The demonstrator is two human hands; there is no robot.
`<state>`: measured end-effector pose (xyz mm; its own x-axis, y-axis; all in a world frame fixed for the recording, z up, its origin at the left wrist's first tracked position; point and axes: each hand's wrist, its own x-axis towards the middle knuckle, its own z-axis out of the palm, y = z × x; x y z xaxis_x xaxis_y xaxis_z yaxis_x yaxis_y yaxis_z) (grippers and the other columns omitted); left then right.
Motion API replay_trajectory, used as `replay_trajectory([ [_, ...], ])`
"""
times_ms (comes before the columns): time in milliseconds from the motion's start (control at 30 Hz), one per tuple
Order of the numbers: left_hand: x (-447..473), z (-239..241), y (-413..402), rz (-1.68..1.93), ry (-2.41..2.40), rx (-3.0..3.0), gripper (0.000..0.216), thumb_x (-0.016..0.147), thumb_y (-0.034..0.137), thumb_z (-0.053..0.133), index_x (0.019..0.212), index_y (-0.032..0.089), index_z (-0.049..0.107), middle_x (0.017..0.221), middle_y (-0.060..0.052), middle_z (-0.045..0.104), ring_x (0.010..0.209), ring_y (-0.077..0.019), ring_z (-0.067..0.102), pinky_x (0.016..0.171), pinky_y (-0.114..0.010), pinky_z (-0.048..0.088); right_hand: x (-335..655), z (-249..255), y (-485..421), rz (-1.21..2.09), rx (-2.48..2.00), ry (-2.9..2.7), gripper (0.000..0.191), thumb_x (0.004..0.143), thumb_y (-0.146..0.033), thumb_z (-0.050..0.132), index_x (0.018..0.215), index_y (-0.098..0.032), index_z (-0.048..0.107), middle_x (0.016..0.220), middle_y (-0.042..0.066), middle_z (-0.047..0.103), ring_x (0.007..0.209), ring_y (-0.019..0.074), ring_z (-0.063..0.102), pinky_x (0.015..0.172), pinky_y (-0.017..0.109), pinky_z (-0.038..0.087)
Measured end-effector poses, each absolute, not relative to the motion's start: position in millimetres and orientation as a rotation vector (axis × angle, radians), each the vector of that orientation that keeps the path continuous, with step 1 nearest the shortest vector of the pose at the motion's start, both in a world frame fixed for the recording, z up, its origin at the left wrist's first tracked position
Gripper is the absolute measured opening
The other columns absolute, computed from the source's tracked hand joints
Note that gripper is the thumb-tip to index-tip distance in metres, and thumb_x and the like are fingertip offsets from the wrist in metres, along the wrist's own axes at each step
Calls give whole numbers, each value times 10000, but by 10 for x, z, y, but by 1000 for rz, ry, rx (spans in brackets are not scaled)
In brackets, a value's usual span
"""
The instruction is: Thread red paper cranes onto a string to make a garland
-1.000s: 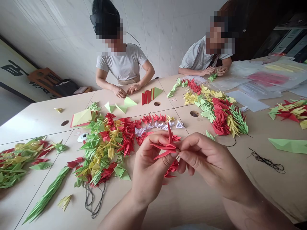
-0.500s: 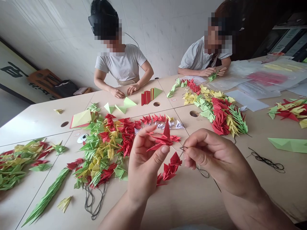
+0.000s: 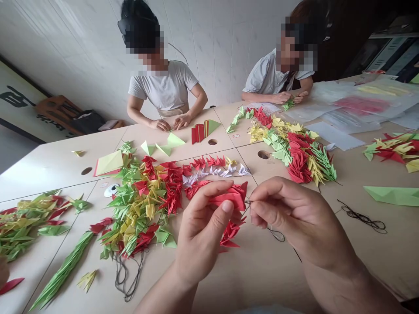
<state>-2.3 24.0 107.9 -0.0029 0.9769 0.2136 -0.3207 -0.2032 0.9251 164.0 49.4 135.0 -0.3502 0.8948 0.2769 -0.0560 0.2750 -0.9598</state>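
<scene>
My left hand (image 3: 203, 229) is closed on a folded red paper crane (image 3: 234, 196), gripped between thumb and fingers. Its folded edge faces right. My right hand (image 3: 291, 218) pinches a thin black cord (image 3: 276, 236) close to the crane's right edge. Whether the cord's tip is inside the paper, I cannot tell. A loop of the cord dangles under my right fingers. Below and behind my left hand lie more red cranes (image 3: 230, 236), partly hidden by it. To the left of that hand is a heap of red, yellow and green cranes (image 3: 147, 192).
Strung cranes (image 3: 299, 159) lie at the right, a bundled black cord (image 3: 362, 216) nearer. A green paper strip (image 3: 393, 195) is at the right edge. Two people sit across the table (image 3: 209, 283), their hands on paper pieces. Another person's fingertips (image 3: 3, 270) show at the left edge.
The red crane has turned in my left hand, from standing point-up to lying sideways toward the cord. Fingertips and a red piece of paper have appeared at the left edge.
</scene>
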Motion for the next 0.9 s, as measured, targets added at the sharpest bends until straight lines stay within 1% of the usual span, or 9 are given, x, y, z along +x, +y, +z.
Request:
replay_trajectory([
  [133,-4,1103,238,1493,809,1112,218,927,238,607,1132,296,649,872,-2,655,730,-105,604,706,-222,547,1639,1361,488,1220,-799,-1606,92,923,-252,628,839,-213,634,667,-30,627,575,76,578,503,158,458],
  [267,-3,1106,242,1611,802,1158,157,947,169,555,997,295,634,840,17,596,688,-104,588,653,-240,527,1647,1368,480,1166,-829,-1636,99,917,-264,626,836,-209,638,635,-28,616,536,84,558,478,181,453],
  [367,-29,1095,237,1590,870,1320,199,964,161,507,906,261,669,812,-16,588,724,-139,587,695,-287,502,1646,1381,483,1151,-830,-1667,92,915,-250,618,836,-207,636,644,-24,624,545,88,566,483,183,457],
  [500,-53,1109,221,1512,988,1459,211,964,190,516,962,265,713,855,-43,602,816,-173,580,761,-311,482,1643,1390,489,1148,-832,-1698,88,910,-230,613,826,-207,626,661,-23,618,563,90,563,494,182,459],
  [600,-56,1137,212,1474,1060,1548,151,901,211,633,1008,272,719,935,-45,614,891,-186,582,806,-313,476,1650,1376,485,1171,-851,-1715,113,921,-268,606,827,-209,630,671,-22,604,580,95,554,517,189,466],
  [667,-58,1152,209,1466,1064,1598,185,863,195,683,1025,276,719,964,-45,626,918,-193,583,826,-317,473,1655,1363,480,1191,-865,-1722,140,929,-297,598,827,-208,633,676,-18,597,588,99,549,523,193,465],
  [800,-71,1159,208,1494,1066,1674,172,871,131,659,955,268,722,887,-33,636,872,-180,574,782,-296,465,1650,1352,473,1233,-875,-1738,145,927,-298,601,825,-202,640,672,-16,594,596,101,549,537,196,469],
  [900,-71,1151,204,1516,1080,1657,136,884,142,645,914,258,709,862,-27,629,868,-180,574,768,-293,454,1639,1348,469,1269,-870,-1730,127,915,-294,620,832,-204,654,678,-15,606,605,102,553,555,198,484],
])
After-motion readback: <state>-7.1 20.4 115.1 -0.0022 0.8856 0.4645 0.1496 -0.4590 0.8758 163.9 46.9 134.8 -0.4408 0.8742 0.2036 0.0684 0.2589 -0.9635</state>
